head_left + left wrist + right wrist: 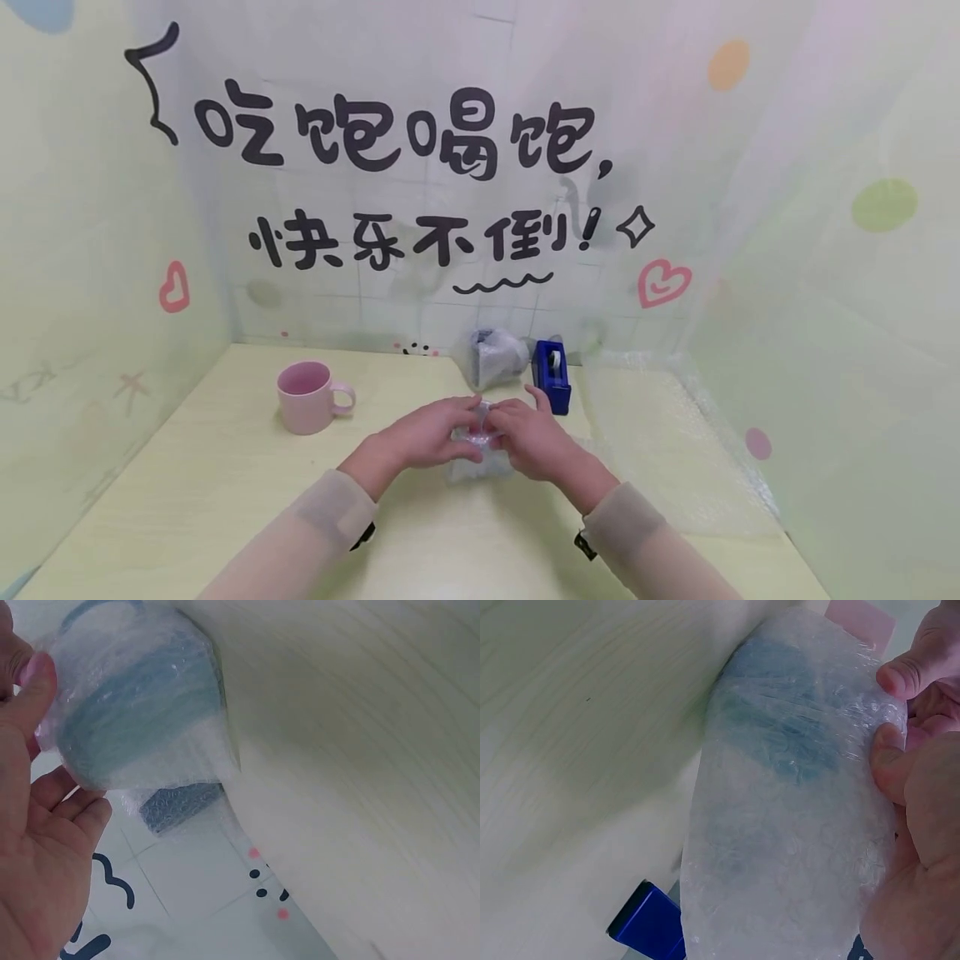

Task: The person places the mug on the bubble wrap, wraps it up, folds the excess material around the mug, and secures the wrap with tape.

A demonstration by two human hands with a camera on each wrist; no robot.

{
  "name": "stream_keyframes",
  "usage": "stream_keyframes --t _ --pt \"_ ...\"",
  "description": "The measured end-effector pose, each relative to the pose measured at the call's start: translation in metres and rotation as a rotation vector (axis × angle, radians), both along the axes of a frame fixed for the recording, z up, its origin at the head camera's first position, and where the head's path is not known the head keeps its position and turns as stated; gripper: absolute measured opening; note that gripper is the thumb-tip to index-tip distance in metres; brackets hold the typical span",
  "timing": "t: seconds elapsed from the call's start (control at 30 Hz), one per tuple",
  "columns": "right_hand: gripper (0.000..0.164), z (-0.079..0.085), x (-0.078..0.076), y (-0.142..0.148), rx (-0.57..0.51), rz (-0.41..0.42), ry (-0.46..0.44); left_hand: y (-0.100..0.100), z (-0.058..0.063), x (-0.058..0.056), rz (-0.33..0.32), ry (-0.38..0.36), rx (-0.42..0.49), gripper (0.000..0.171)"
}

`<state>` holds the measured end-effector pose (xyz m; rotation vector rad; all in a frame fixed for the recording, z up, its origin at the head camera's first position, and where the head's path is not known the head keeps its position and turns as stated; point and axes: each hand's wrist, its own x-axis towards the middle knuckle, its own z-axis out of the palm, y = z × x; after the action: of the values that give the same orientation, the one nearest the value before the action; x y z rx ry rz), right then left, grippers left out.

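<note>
A blue-green item in bubble wrap [142, 712] stands on the table between my two hands; a curved blue edge shows through the wrap in the left wrist view. My left hand [438, 432] holds the top of the wrap from the left, its thumb on the near side and its fingers round the far side. From the right, my right hand [534, 435] pinches the gathered top of the wrap, close to the left fingers. In the right wrist view the bubble wrap [780, 847] hangs long and loose beside the right thumb.
A pink mug [306, 398] stands at the left. Behind my hands another bubble-wrapped item [501, 360] lies near the back wall, beside a blue tape dispenser [552, 383]. A flat sheet of bubble wrap [675, 450] covers the table's right side. Printed walls enclose three sides.
</note>
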<state>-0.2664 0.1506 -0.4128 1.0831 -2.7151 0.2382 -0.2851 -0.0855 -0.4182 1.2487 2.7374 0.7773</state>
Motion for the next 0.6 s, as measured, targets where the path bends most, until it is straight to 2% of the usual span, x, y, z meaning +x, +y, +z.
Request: stream_keyframes --t 0.17,0.3,0.43,0.5,0.6 --pt "0.017 0.012 0.004 0.006 0.000 0.024 -0.063 0.002 -0.001 0.002 0.048 -0.030 -0.040 0.040" --pt "0.027 0.037 0.006 0.021 0.006 0.038 -0.162 0.001 -0.001 0.003 0.041 -0.035 -0.028 0.040" --pt "0.034 0.062 -0.002 0.039 0.081 -0.012 -0.289 -0.004 0.000 0.002 0.012 -0.039 -0.018 0.039" --pt "0.040 0.066 -0.006 0.048 0.139 0.000 -0.355 -0.007 0.002 0.001 0.003 -0.062 -0.023 0.038" --pt "0.051 0.063 -0.009 0.057 0.170 0.034 -0.460 -0.011 0.006 -0.001 -0.001 -0.089 -0.048 0.036"
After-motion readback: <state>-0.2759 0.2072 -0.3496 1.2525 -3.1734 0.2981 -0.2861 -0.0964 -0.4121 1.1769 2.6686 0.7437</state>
